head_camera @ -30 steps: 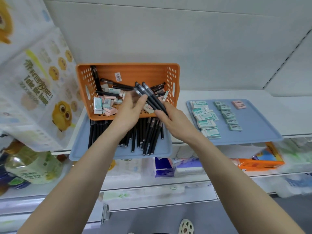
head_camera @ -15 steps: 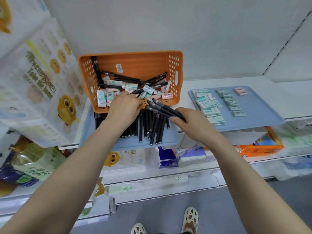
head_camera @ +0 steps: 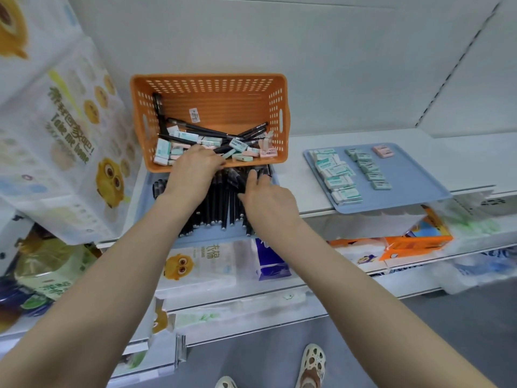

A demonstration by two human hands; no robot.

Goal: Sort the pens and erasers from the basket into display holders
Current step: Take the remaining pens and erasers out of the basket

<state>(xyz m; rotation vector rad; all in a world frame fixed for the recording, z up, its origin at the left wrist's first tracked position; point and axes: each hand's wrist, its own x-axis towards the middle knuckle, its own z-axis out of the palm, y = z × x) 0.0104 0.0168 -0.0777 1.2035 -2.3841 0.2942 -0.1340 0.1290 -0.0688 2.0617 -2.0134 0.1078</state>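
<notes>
Brought the bundle of pens (head_camera: 221, 203) down from in front of the basket (head_camera: 209, 91) and laid it among the row on the tray (head_camera: 145, 197). Let go with the right hand (head_camera: 268, 197), now spread flat, fingertips touching the pens just below the basket's front wall. Shifted the left hand (head_camera: 193, 172) off the bundle and up to the basket's front rim, knuckles up, fingers curved over the edge.
</notes>
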